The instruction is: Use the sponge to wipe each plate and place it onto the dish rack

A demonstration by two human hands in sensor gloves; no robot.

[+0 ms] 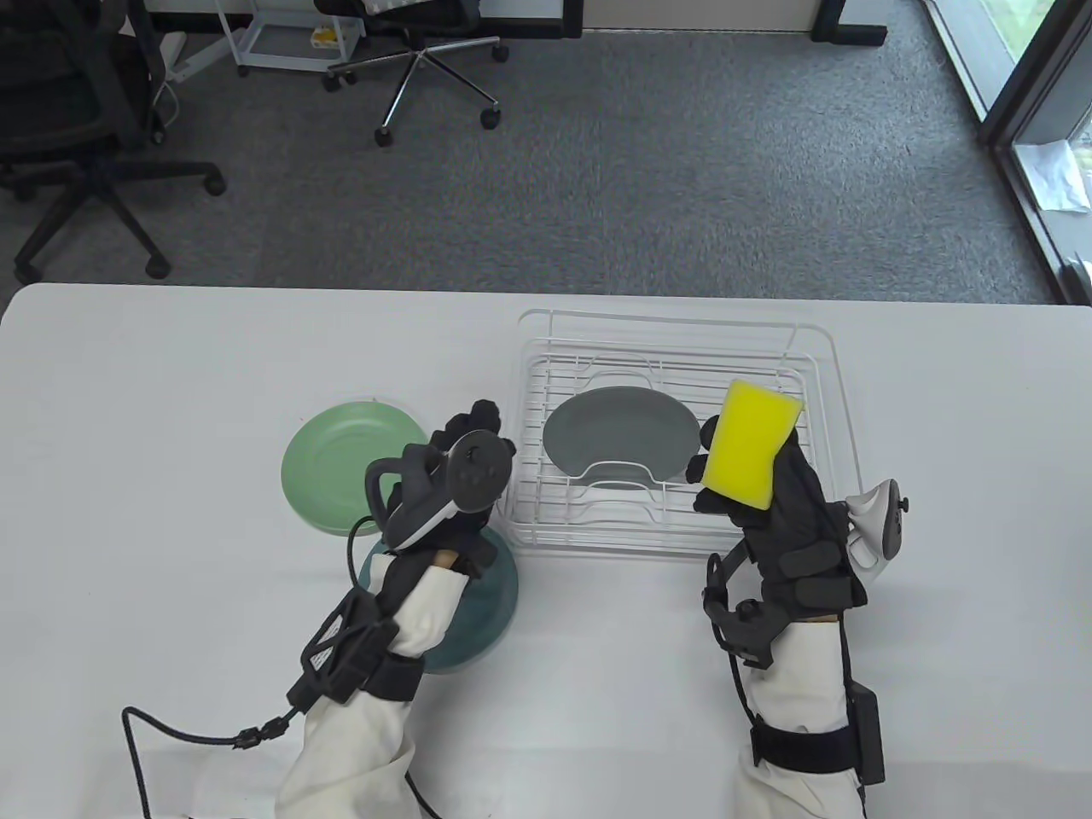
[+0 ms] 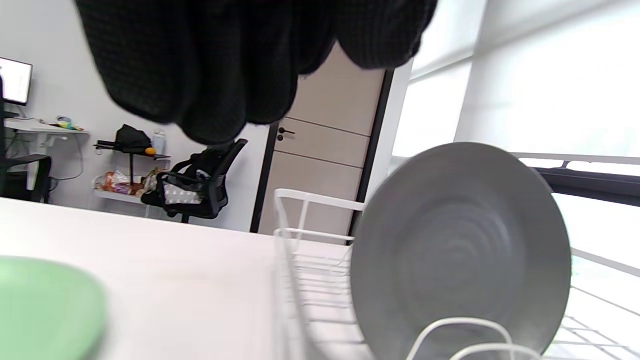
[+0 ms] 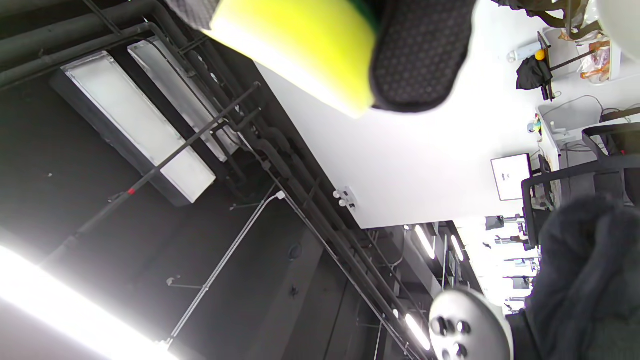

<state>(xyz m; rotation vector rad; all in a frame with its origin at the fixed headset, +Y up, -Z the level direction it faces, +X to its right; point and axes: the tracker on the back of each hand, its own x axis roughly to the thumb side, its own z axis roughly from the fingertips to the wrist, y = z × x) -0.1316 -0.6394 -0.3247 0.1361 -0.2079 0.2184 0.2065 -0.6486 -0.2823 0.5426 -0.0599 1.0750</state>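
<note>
A grey plate (image 1: pixel 618 435) stands upright in the white wire dish rack (image 1: pixel 840 384); the left wrist view shows this plate (image 2: pixel 460 245) leaning in the rack (image 2: pixel 300 235). My left hand (image 1: pixel 473 426) hovers just left of the rack, fingers (image 2: pixel 225 65) loosely curled and holding nothing. Under it lie a light green plate (image 1: pixel 333 469) and a teal plate (image 1: pixel 482 614), both flat on the table. My right hand (image 1: pixel 717 478) grips a yellow sponge (image 1: pixel 755 444), raised over the rack's front right part. In the right wrist view a fingertip (image 3: pixel 420 55) presses on the sponge (image 3: pixel 295 45).
The white table (image 1: pixel 171 384) ends at a far edge; beyond it are grey carpet and office chairs (image 1: pixel 426 60). A black cable (image 1: pixel 171 734) trails from my left wrist at the near left. The green plate (image 2: pixel 45 305) shows at the left wrist view's lower left.
</note>
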